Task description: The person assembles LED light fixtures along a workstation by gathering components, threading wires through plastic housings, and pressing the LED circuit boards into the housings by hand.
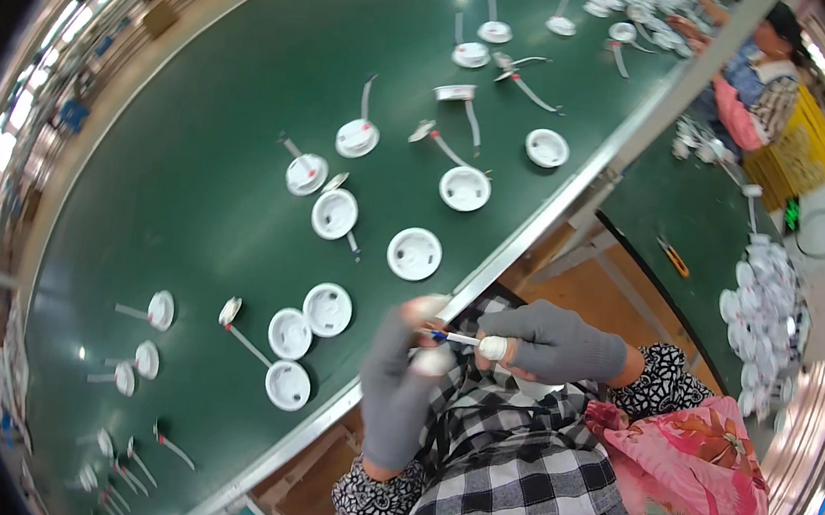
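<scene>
My right hand [559, 341], in a grey glove with white-wrapped fingertips, is closed on a short white cable [462, 339]. Blue and brown wire ends stick out of the cable toward the left. Around those ends is my left hand [398, 377], gloved the same way and smeared by motion, its thumb and finger on either side of the wires. I cannot make out whether the fingers press on them. Both hands are over my lap at the edge of the green belt. Nearest on the belt are white round cup-shaped housings [414, 255].
The green belt [204, 236] carries several round white parts with cable tails [357, 138]. A metal rail [525, 239] edges it. On the side table at right lie an orange-handled cutter [673, 256] and a pile of white parts [763, 315]. Another person [752, 87] works beyond, beside a yellow crate [804, 148].
</scene>
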Available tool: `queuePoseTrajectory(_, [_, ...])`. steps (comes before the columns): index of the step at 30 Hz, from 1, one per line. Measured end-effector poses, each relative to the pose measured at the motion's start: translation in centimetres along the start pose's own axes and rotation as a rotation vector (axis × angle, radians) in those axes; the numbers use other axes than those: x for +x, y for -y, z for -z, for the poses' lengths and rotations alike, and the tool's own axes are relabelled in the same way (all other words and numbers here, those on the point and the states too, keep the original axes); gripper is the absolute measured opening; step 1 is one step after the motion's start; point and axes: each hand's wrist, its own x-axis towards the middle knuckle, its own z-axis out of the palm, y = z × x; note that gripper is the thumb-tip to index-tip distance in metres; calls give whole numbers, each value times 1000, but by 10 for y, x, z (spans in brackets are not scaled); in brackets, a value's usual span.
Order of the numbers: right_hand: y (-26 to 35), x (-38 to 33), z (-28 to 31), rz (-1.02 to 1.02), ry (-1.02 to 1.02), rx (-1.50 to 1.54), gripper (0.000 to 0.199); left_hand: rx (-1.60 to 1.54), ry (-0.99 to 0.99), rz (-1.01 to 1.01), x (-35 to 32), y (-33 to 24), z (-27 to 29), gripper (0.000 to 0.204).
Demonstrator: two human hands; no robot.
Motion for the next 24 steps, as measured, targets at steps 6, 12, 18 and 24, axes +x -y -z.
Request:
queuePoseTrajectory(6, [-23,29,28,482,54,-347,21,-183,-258,34,-9,13,-23,20])
queuePoseTrajectory(12, [-54,24,68,105,-262,126,32,-432,-369,-158,-14,32,-22,25])
queuePoseTrajectory(18, [-80,16,56,-328,478,1388,41,-181,-166,-222,-14,44,-30,38])
queuePoseTrajectory(24, [-86,20,85,-155,148,791,36,404,-150,-232,15,-19,-19,39])
